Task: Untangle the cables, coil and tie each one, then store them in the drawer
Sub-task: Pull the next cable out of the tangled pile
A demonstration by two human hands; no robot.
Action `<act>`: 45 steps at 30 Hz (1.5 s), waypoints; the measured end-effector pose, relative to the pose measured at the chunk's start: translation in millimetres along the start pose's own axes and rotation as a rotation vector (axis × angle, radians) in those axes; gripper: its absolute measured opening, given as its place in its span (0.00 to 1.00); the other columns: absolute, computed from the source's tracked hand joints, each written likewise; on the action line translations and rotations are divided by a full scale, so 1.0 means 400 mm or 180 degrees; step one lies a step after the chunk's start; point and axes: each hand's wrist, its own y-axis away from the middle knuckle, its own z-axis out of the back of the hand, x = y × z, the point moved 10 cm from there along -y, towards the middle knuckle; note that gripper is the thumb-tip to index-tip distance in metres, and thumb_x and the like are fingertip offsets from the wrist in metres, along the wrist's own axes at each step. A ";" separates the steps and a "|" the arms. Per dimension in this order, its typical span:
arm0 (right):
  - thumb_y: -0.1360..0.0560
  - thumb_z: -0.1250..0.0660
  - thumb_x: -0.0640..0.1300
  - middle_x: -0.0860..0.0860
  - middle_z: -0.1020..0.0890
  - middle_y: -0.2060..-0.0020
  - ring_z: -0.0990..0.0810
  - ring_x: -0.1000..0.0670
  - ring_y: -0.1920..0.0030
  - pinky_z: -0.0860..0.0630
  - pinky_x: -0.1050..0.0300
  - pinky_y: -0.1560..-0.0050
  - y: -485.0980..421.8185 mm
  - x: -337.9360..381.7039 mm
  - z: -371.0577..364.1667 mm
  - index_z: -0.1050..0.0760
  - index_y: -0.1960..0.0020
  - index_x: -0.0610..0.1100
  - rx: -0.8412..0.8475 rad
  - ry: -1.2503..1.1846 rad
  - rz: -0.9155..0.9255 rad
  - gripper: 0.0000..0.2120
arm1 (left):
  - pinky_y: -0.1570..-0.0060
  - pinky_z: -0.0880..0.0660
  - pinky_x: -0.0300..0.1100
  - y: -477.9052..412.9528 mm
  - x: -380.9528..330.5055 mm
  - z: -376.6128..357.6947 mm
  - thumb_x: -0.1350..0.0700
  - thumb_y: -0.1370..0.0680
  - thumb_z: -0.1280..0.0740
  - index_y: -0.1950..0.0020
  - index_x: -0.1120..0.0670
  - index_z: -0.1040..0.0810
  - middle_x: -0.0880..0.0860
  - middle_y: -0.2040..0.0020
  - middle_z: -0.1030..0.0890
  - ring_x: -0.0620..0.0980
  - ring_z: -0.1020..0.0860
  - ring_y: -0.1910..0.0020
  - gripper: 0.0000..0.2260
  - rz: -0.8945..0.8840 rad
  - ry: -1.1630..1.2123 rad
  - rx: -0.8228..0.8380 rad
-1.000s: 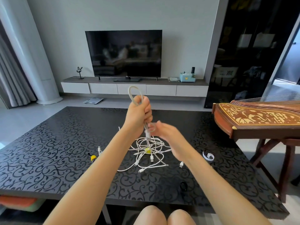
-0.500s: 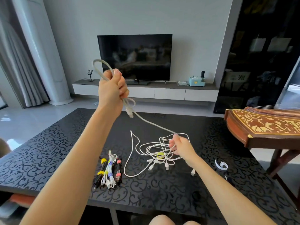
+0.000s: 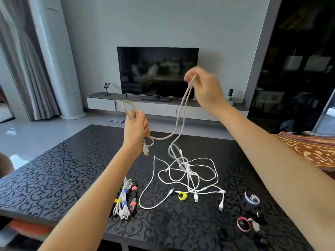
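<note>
My left hand (image 3: 137, 127) grips a coiled loop of a pale grey cable (image 3: 181, 113), whose USB plug hangs below the fist. My right hand (image 3: 205, 87) is raised high and pinches the same cable, which droops in a long bend between the hands and runs down into a tangle of white cables (image 3: 188, 175) on the black patterned table (image 3: 54, 171). Left of the tangle lie coiled, tied cables (image 3: 125, 201) with yellow, blue and pink ties. A loose yellow tie (image 3: 182, 196) lies beside the tangle.
Loose ties sit at the table's right: a white-blue one (image 3: 252, 198), a red one (image 3: 243, 224) and a black one (image 3: 222, 234). A wooden zither (image 3: 308, 151) stands right of the table. Beyond are a TV (image 3: 157, 71) and a low cabinet (image 3: 163, 107).
My right hand has risen from the tangle on the table to head height, drawing the grey cable up. My left hand has come down and moved right with its loop.
</note>
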 end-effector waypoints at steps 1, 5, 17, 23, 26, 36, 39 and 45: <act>0.19 0.45 0.41 0.45 0.20 0.63 0.22 0.48 0.62 0.25 0.54 0.57 0.020 -0.033 -0.038 0.25 0.53 0.37 0.0534 0.0142 -0.0348 0.13 | 0.77 0.41 0.37 0.002 0.011 0.000 0.59 0.17 0.46 0.62 0.53 0.40 0.50 0.74 0.38 0.44 0.41 0.79 0.13 0.0018 -0.0064 -0.0006; 0.18 0.45 0.45 0.47 0.19 0.71 0.21 0.52 0.69 0.28 0.58 0.62 0.098 -0.121 -0.055 0.25 0.56 0.40 0.1243 0.0245 -0.1113 0.15 | 0.78 0.41 0.37 0.007 0.050 0.000 0.59 0.17 0.46 0.64 0.54 0.39 0.50 0.75 0.37 0.44 0.41 0.80 0.15 0.0127 -0.0373 0.0015; 0.26 0.31 0.41 0.49 0.26 0.71 0.27 0.52 0.69 0.26 0.63 0.62 0.412 -0.076 -0.098 0.19 0.56 0.45 0.2111 -0.2117 -0.1816 0.02 | 0.78 0.44 0.34 0.084 0.150 -0.074 0.53 0.19 0.39 0.57 0.57 0.30 0.50 0.72 0.34 0.43 0.37 0.78 0.09 0.1327 -0.0848 0.1137; 0.23 0.33 0.43 0.54 0.23 0.76 0.26 0.56 0.74 0.23 0.56 0.63 0.413 -0.082 -0.064 0.22 0.60 0.50 0.0707 -0.1099 -0.1602 0.08 | 0.75 0.38 0.34 0.218 0.213 -0.161 0.29 0.34 0.39 0.52 0.60 0.26 0.50 0.69 0.32 0.45 0.35 0.73 0.33 0.2011 -0.0373 0.2107; 0.23 0.33 0.45 0.52 0.20 0.75 0.22 0.52 0.73 0.22 0.52 0.61 0.399 -0.055 -0.043 0.25 0.60 0.49 0.0519 -0.0651 -0.1372 0.07 | 0.74 0.37 0.34 0.267 0.225 -0.187 0.30 0.34 0.36 0.52 0.59 0.25 0.49 0.69 0.31 0.45 0.34 0.72 0.32 0.2052 -0.0326 0.2417; 0.27 0.29 0.51 0.55 0.22 0.68 0.28 0.58 0.68 0.34 0.68 0.66 0.372 -0.023 0.003 0.19 0.59 0.44 0.0300 0.0213 -0.1158 0.09 | 0.72 0.38 0.34 0.344 0.210 -0.234 0.51 0.20 0.37 0.51 0.61 0.26 0.47 0.70 0.33 0.43 0.36 0.73 0.12 0.1297 -0.0856 0.2858; 0.26 0.30 0.50 0.54 0.22 0.67 0.26 0.58 0.67 0.31 0.68 0.64 0.379 -0.041 -0.005 0.19 0.57 0.42 0.0356 -0.0043 -0.1394 0.10 | 0.70 0.37 0.36 0.336 0.195 -0.238 0.45 0.21 0.40 0.44 0.65 0.25 0.47 0.70 0.35 0.44 0.37 0.72 0.23 0.1002 -0.0940 0.2636; 0.25 0.31 0.48 0.55 0.25 0.69 0.28 0.56 0.66 0.29 0.59 0.61 0.374 -0.059 -0.012 0.21 0.57 0.42 0.0386 -0.0359 -0.1537 0.09 | 0.72 0.35 0.35 0.323 0.168 -0.250 0.47 0.19 0.42 0.60 0.53 0.23 0.46 0.73 0.33 0.44 0.36 0.74 0.16 0.0664 -0.1040 0.2374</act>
